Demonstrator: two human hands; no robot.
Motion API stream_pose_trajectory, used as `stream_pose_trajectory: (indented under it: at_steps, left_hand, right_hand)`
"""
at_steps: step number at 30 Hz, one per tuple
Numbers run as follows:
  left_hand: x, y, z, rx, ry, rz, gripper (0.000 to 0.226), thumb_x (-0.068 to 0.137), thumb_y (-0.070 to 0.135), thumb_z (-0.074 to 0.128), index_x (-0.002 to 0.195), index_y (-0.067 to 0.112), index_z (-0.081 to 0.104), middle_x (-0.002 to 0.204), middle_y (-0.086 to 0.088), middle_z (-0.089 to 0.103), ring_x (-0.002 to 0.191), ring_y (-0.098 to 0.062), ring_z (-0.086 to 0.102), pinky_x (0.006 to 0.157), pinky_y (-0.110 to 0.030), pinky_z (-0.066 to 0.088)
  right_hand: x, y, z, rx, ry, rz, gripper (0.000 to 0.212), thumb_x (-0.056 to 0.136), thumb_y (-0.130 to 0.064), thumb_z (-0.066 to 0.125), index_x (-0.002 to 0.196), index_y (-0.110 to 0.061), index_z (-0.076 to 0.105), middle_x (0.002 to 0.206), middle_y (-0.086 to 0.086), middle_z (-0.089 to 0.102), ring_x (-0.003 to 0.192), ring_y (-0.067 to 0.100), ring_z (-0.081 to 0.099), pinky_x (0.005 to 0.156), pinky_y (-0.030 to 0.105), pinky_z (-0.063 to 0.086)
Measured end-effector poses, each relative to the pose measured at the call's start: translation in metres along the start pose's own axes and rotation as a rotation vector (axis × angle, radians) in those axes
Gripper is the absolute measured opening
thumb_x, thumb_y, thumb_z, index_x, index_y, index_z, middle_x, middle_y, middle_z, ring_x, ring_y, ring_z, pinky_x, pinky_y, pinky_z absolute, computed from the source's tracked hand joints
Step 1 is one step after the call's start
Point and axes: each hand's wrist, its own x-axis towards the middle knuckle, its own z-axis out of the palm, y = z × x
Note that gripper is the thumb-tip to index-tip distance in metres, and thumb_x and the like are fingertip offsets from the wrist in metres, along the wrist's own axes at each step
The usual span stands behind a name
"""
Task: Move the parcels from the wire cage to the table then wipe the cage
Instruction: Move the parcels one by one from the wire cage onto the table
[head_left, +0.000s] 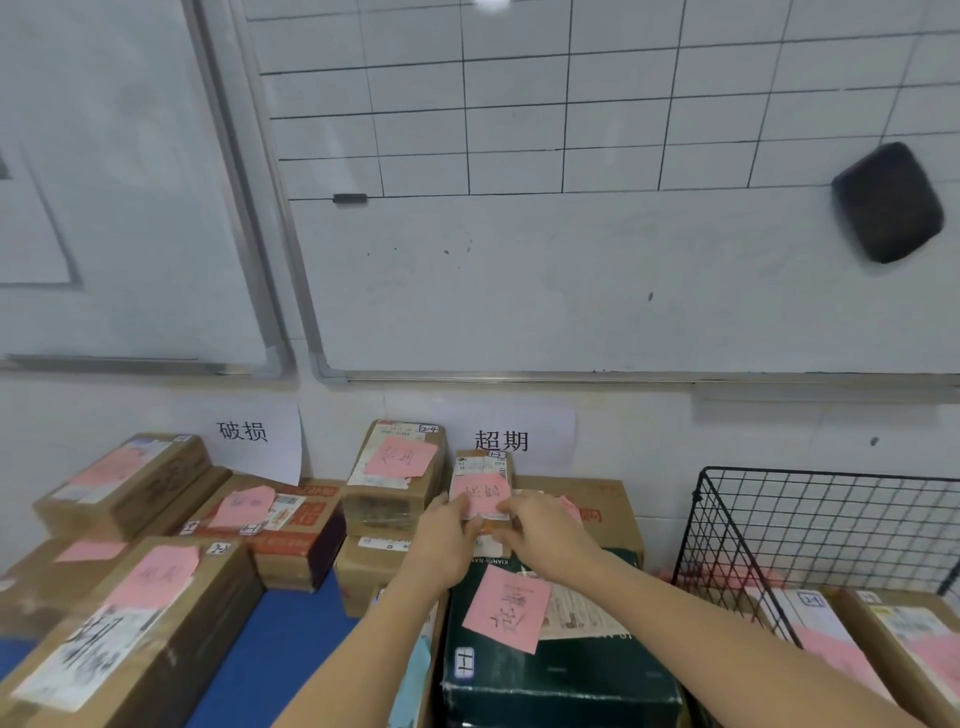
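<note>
2 grips (441, 540) (545, 530) over sm. parcel (480, 475) base

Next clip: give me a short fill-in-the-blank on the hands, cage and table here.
1. The left hand and right hand grip a small parcel bearing a ____ note.
2. The wire cage stands to the ____ of the dark green box.
3. The bare table top between boxes is ____.
Missing: pink; right; blue.
</note>
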Motion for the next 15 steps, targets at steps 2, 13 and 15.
stream_pose_trajectory:
  at_steps: [2,13,15]
  left_hand:
    - [0.001,-0.001,0.000,-0.002,0.000,-0.003,0.039,0.100,0.023,0.045,0.137,0.009,0.047,0.132,-0.008,0.046,0.117,-0.022,0.049,0.099,-0.033,0.045]
    - [-0.007,0.008,-0.010,0.016,0.039,0.052,0.051,0.101,0.024,0.044,0.149,0.014,0.030,0.158,-0.009,0.020,0.145,-0.022,0.019,0.115,-0.032,0.022]
    - [-0.008,0.016,-0.017,0.026,0.054,0.084,0.051,0.101,0.025,0.043,0.149,0.015,0.030,0.158,-0.008,0.018,0.146,-0.022,0.015,0.116,-0.033,0.019]
  right_hand:
    - [0.001,-0.001,0.001,0.001,0.006,0.007,0.037,0.095,-0.030,0.057,0.129,-0.018,0.058,0.125,-0.001,0.058,0.100,0.010,0.057,0.064,0.008,0.026]
    - [-0.004,0.000,-0.014,0.016,-0.009,0.027,0.056,0.090,-0.043,0.062,0.138,-0.018,0.047,0.132,0.000,0.056,0.113,0.015,0.056,0.094,0.033,0.048]
    - [-0.006,0.001,-0.025,0.026,0.006,0.023,0.051,0.089,-0.039,0.064,0.134,-0.018,0.050,0.127,0.002,0.058,0.109,0.016,0.058,0.091,0.034,0.051]
